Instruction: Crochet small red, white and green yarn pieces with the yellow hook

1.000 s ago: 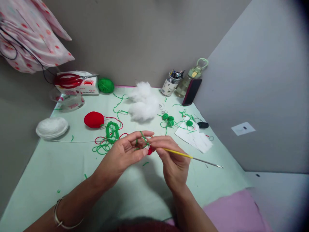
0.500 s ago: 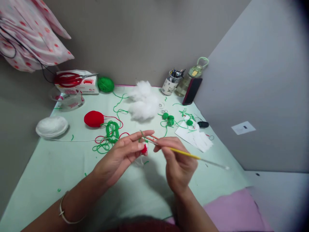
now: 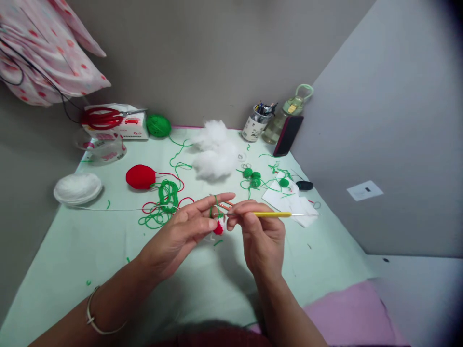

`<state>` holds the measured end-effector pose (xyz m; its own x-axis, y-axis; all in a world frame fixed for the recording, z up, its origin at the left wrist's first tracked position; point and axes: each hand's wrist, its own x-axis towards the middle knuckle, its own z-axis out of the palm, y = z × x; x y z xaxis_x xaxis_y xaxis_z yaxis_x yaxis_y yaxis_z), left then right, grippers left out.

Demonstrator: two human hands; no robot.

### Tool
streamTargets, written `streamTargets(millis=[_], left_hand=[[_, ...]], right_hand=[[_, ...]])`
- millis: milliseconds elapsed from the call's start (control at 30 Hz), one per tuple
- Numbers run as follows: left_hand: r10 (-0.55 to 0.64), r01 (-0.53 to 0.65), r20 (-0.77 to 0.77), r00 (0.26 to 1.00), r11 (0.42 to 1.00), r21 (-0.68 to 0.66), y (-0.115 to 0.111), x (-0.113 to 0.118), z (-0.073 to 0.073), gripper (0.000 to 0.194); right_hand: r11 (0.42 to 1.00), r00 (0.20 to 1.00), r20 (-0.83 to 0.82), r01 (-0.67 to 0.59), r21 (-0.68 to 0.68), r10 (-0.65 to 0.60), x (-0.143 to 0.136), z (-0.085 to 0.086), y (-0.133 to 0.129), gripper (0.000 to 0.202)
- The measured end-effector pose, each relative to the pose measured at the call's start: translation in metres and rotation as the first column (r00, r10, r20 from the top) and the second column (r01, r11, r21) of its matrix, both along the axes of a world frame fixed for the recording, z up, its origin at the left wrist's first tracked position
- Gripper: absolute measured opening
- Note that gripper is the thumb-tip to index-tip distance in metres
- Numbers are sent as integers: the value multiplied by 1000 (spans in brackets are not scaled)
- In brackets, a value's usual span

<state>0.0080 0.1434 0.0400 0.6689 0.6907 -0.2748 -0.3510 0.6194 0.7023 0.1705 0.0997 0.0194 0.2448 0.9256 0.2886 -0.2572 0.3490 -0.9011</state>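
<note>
Two bare hands work above a pale green tabletop point(image 3: 108, 260), near its middle. The left hand point(image 3: 184, 225) grips narrowly: its thumb presses a small red-and-white crochet piece point(image 3: 219, 227) against the fingers, and the index finger extends to the right with a green strand point(image 3: 216, 201) looped over it. The piece is located at the left fingertips, between both hands. The right hand point(image 3: 263, 236) holds a yellow-handled crochet hook point(image 3: 273, 214) in a closed pinch, its shaft nearly horizontal; the inner tip meets the green yarn at the upper edge of the piece. Whether the tip passes through a stitch is too small to tell. Behind the left hand lie a tangle of green yarn point(image 3: 168, 196) and a red yarn ball point(image 3: 140, 177); a white yarn ball point(image 3: 77, 189) sits farther left. White stuffing point(image 3: 213, 161) lies beyond the hands. To its right are small green crocheted balls point(image 3: 255, 181) and white paper point(image 3: 285, 202). Along the rear, a green yarn ball point(image 3: 158, 126) rests beside a box point(image 3: 136, 131) with red scissors point(image 3: 103, 118) on top, and a pen holder point(image 3: 253, 130) stands beside a bottle point(image 3: 270, 132) and a phone point(image 3: 288, 136).
</note>
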Motion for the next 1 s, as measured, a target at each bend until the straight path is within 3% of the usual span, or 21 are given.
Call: streamTargets(millis=[300,500,667,833,1000], left_hand=[[-1,1,121,993,1000,-1,4,-1,0,34],[55,-32,-125,991,984,177,-1,0,0,37],[86,-26,-214,973,963,267,-4,3,-1,43],[183,-92,-280,943,947,307,0,2,4,36],[165,-70,-295,941,949,308,1,-1,3,33]], right_hand=[[997,996,-81,26,-71,-32,6,6,3,14],[999,999,-29,-39,-7,39,5,5,3,13],[999,985,168,38,37,-43,3,0,1,11],[999,1000,12,2,-36,-1,6,0,3,11],[999,1000,-19,9,-36,-10,6,3,5,15]])
